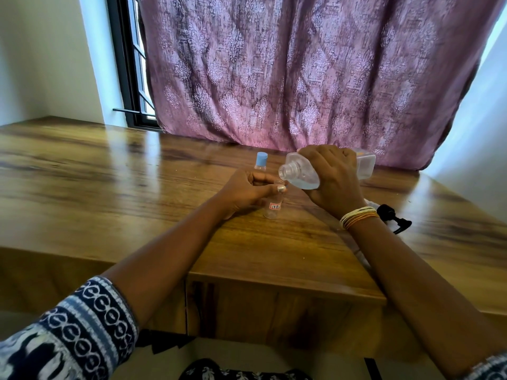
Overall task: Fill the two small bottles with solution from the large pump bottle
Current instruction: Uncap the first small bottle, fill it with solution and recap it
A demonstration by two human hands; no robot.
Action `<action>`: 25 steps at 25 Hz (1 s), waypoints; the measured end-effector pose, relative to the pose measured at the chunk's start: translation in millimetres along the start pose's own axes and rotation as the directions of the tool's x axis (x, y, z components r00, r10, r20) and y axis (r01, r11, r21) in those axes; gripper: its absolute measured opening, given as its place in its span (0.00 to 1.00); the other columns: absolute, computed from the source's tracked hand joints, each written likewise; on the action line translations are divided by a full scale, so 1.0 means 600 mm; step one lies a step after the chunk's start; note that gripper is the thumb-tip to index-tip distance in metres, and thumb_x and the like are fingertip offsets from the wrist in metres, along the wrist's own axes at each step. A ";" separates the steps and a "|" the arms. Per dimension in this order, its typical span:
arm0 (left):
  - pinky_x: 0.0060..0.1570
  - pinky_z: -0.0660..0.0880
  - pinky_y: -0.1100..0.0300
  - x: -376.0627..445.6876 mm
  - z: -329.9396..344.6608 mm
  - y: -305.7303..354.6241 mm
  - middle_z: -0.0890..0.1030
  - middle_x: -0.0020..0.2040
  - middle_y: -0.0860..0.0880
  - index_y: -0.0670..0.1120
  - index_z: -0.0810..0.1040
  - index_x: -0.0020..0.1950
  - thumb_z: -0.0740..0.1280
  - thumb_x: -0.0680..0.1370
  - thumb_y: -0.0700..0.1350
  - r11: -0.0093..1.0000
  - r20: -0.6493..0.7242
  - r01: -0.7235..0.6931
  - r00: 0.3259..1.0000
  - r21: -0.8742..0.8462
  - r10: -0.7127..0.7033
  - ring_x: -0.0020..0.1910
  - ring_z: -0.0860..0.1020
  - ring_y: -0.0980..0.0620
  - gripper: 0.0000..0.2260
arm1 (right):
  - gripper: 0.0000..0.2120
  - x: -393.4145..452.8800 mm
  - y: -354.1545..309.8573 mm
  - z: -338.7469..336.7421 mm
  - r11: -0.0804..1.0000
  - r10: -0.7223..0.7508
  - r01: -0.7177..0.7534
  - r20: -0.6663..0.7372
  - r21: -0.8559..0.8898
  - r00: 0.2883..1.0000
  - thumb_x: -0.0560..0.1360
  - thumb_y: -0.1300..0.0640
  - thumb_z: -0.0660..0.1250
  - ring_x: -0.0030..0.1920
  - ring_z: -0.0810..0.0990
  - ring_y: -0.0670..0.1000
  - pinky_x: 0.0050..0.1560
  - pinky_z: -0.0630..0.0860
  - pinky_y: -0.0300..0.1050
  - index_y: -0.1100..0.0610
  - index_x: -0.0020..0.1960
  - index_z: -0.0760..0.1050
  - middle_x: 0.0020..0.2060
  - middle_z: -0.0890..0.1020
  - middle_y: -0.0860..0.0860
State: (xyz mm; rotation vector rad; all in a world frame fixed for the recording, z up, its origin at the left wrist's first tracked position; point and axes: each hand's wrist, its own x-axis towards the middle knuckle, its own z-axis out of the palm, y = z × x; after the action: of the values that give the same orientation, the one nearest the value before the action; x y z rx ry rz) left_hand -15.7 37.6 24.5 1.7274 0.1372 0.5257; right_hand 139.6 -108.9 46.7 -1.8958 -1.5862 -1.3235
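Observation:
My right hand [332,176] grips the large clear bottle [301,171], tipped on its side with its open neck pointing left and down. Clear liquid pools in its lower side. Its neck hangs just above a small clear bottle [274,208] with a red-framed label, standing uncapped on the wooden table [109,171]. My left hand [247,192] pinches this small bottle near its top. A second small bottle [261,160] with a blue cap stands upright just behind my left hand.
The black pump head [393,216] lies on the table to the right, behind my right wrist. A purple patterned curtain [301,72] hangs at the table's far edge. A window frame [129,78] is at the back left.

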 end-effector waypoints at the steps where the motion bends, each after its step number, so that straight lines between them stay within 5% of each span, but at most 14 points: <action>1: 0.48 0.81 0.57 -0.001 0.000 0.001 0.83 0.54 0.38 0.38 0.81 0.56 0.70 0.74 0.38 1.000 0.005 -0.003 1.000 -0.002 0.003 0.51 0.83 0.45 0.11 | 0.20 0.000 0.001 0.000 1.000 0.004 -0.004 0.004 -0.001 1.000 0.69 0.51 0.71 0.54 0.77 0.54 0.51 0.64 0.51 0.54 0.59 0.76 0.55 0.81 0.50; 3: 0.46 0.81 0.59 -0.002 0.000 0.002 0.84 0.53 0.38 0.38 0.81 0.56 0.70 0.74 0.38 1.000 0.013 -0.007 1.000 -0.008 0.007 0.50 0.83 0.45 0.11 | 0.20 0.001 0.002 -0.002 1.000 0.011 -0.011 0.014 -0.004 1.000 0.69 0.51 0.71 0.55 0.77 0.55 0.51 0.65 0.52 0.54 0.60 0.76 0.55 0.81 0.50; 10: 0.56 0.78 0.44 0.000 -0.003 0.000 0.84 0.54 0.38 0.39 0.81 0.57 0.70 0.74 0.38 1.000 0.022 -0.006 1.000 -0.007 0.007 0.55 0.82 0.40 0.11 | 0.20 0.002 0.004 0.001 0.999 0.005 -0.005 0.008 -0.041 1.000 0.69 0.53 0.72 0.55 0.76 0.54 0.51 0.65 0.53 0.53 0.60 0.75 0.56 0.80 0.50; 16: 0.52 0.80 0.53 0.001 -0.003 0.000 0.83 0.55 0.38 0.40 0.80 0.58 0.70 0.75 0.38 1.000 0.021 -0.031 0.999 -0.004 0.031 0.54 0.82 0.42 0.12 | 0.21 0.001 0.006 0.002 0.999 -0.002 0.003 0.014 -0.041 1.000 0.69 0.52 0.71 0.55 0.76 0.54 0.52 0.66 0.54 0.53 0.60 0.74 0.56 0.80 0.50; 25: 0.48 0.82 0.53 0.001 -0.004 0.001 0.84 0.53 0.42 0.39 0.81 0.57 0.71 0.74 0.38 1.000 0.036 -0.016 0.999 -0.014 0.017 0.51 0.84 0.46 0.12 | 0.20 0.003 0.003 -0.002 0.999 -0.013 0.013 -0.003 -0.033 1.000 0.70 0.51 0.70 0.56 0.76 0.55 0.53 0.64 0.53 0.54 0.60 0.74 0.57 0.80 0.51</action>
State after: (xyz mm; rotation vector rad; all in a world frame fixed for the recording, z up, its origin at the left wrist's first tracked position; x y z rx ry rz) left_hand -16.3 39.6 25.2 1.7246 0.0938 0.5065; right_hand 140.3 -109.5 49.0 -1.9046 -1.5869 -1.3649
